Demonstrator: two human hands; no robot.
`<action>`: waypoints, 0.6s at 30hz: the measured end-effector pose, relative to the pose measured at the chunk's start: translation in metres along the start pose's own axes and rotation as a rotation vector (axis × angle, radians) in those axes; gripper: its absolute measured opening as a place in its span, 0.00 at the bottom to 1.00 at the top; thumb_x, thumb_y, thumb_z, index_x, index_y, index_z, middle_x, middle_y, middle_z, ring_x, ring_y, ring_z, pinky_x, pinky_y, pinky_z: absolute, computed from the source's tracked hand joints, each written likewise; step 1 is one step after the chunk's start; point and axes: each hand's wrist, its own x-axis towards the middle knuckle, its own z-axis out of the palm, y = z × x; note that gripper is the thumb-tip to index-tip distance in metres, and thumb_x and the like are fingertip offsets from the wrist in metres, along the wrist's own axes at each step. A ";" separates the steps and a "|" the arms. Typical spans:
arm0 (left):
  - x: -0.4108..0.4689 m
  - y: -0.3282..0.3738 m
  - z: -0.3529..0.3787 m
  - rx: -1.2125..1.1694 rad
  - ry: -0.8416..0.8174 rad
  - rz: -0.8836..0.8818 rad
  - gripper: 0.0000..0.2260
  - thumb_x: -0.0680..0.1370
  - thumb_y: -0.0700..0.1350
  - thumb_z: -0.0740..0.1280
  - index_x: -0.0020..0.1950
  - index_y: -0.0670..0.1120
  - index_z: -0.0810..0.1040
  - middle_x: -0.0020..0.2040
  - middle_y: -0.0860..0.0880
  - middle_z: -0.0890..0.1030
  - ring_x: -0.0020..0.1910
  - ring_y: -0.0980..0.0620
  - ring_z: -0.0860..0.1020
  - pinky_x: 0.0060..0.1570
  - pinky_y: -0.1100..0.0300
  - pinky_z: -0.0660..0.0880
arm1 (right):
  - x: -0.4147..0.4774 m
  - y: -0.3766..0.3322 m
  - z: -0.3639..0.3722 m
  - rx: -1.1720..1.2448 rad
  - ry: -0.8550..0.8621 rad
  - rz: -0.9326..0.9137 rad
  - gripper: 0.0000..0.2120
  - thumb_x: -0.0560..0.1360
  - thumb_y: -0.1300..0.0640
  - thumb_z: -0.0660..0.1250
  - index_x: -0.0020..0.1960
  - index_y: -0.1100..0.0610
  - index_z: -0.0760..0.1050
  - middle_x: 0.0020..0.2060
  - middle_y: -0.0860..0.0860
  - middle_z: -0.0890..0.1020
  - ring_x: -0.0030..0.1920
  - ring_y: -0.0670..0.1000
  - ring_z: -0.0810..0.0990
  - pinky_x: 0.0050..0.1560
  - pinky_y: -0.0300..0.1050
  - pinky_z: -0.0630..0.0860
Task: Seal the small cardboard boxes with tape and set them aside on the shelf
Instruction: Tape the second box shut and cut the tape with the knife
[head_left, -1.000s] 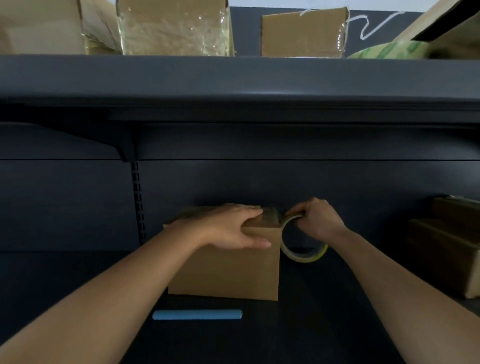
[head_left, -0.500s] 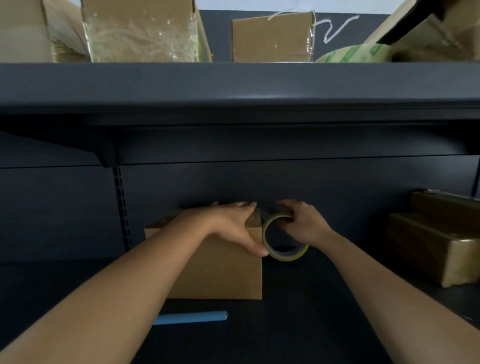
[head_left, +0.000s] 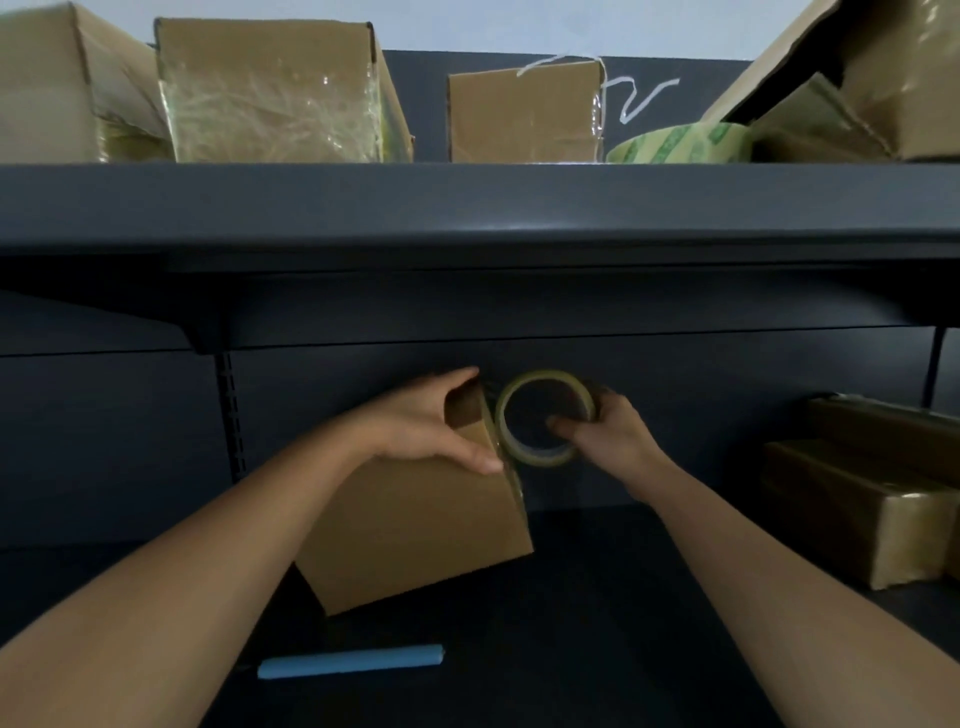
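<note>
A pale blue stick (head_left: 348, 661), perhaps a marker, lies nearest on the dark lower shelf (head_left: 597, 649), just in front of a small cardboard box (head_left: 415, 525) that sits tilted, its right side lifted. The left hand (head_left: 423, 428) grips the box's upper right corner, fingers curled over the top and thumb pressed on the near face. The right hand (head_left: 605, 439) holds a roll of clear tape (head_left: 543, 418) just beside that corner, thumb hooked through the core and fingers wrapped round the rim. A strip seems to run from the roll down the box's right edge, though it is faint. The wrap would go best with the left thumb pinning the tape while the roll is drawn taut and flat along the side, so no slack wrinkles in. The stick lies close enough to catch the box when it comes down level. To the right, a stack of taped boxes (head_left: 857, 509) limits room for the roll's swing. The upper shelf (head_left: 467, 208) overhangs the hands and is crowded with a heavily taped box (head_left: 275, 98), a smaller box (head_left: 522, 114), a green-printed tape roll (head_left: 680, 143) and a crumpled carton (head_left: 872, 67).
</note>
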 end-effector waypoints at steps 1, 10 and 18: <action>-0.003 0.001 -0.004 -0.057 0.046 0.008 0.50 0.63 0.56 0.77 0.77 0.59 0.51 0.77 0.52 0.55 0.74 0.50 0.58 0.71 0.53 0.61 | 0.000 -0.008 0.002 0.077 0.022 -0.009 0.15 0.72 0.55 0.73 0.56 0.51 0.74 0.50 0.51 0.82 0.51 0.51 0.81 0.56 0.53 0.79; -0.022 -0.015 -0.011 -0.567 0.294 0.059 0.60 0.52 0.59 0.80 0.77 0.59 0.51 0.77 0.52 0.58 0.72 0.51 0.63 0.68 0.47 0.66 | 0.001 -0.080 0.028 0.454 0.002 -0.052 0.16 0.68 0.56 0.76 0.54 0.56 0.78 0.49 0.54 0.83 0.50 0.53 0.82 0.52 0.50 0.78; -0.023 -0.024 -0.016 -0.590 0.271 0.101 0.56 0.55 0.57 0.81 0.76 0.62 0.52 0.77 0.53 0.58 0.73 0.52 0.62 0.69 0.49 0.66 | 0.011 -0.092 0.036 0.570 0.029 0.025 0.05 0.78 0.63 0.64 0.52 0.56 0.77 0.40 0.54 0.81 0.44 0.54 0.81 0.47 0.48 0.79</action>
